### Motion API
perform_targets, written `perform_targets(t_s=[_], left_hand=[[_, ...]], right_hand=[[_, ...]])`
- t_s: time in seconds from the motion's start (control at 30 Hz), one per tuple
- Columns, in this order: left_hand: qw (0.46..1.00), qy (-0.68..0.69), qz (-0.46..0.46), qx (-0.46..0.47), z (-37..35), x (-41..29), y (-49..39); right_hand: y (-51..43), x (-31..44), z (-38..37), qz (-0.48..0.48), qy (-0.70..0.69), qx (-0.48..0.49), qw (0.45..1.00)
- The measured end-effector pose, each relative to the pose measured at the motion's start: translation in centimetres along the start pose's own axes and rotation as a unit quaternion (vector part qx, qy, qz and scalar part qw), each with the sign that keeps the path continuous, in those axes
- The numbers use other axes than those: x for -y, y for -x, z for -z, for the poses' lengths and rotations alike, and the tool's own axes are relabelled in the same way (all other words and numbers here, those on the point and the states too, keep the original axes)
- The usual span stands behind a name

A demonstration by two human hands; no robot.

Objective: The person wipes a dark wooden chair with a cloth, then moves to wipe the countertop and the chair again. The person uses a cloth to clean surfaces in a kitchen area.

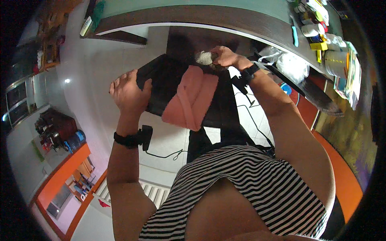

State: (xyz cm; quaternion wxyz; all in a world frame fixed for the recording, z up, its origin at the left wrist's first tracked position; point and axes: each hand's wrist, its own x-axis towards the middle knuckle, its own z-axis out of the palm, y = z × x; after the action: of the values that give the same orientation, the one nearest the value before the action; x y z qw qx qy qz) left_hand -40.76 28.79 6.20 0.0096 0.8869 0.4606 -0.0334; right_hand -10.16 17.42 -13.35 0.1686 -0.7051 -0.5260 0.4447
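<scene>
A folded pink cloth (191,98) with a fuzzy surface lies on a flat black surface (162,87), perhaps a seat. At that surface's left edge is my left hand (129,90), its thumb apart from the bent fingers and nothing seen held. The black edge shows in the gap between thumb and index finger; whether the hand presses on it I cannot tell. Beyond the cloth's far end, my right hand (226,57) grips a small rounded object (205,57) with a pale, fuzzy-looking face. Its underside is dark and partly hidden by my fingers.
A dark-edged table (193,13) spans the far side. Bottles, boxes and papers crowd its right end, near a light-blue-handled tool (294,36). Below it hangs a clear plastic bag (292,67). Black cables (256,120) cross the white tiled floor (164,137).
</scene>
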Motion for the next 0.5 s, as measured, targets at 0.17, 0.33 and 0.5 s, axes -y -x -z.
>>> perform_targets(t_s=[0.17,0.33,0.5], left_hand=[[0.998,0.02,-0.014,-0.053,-0.5,-0.1,-0.3],[0.997,0.049,-0.022,-0.06,-0.6,0.5,-0.3],[0.997,0.048,-0.023,-0.055,-0.3,0.4,-0.6]], right_hand=[[-5.9,-2.2,-2.5,-0.054,0.048,0.031,0.997],[-12.2,-3.5,-5.8,-0.062,-0.028,0.03,0.997],[-18.2,-0.8,-8.0,-0.001,-0.01,0.086,0.996]])
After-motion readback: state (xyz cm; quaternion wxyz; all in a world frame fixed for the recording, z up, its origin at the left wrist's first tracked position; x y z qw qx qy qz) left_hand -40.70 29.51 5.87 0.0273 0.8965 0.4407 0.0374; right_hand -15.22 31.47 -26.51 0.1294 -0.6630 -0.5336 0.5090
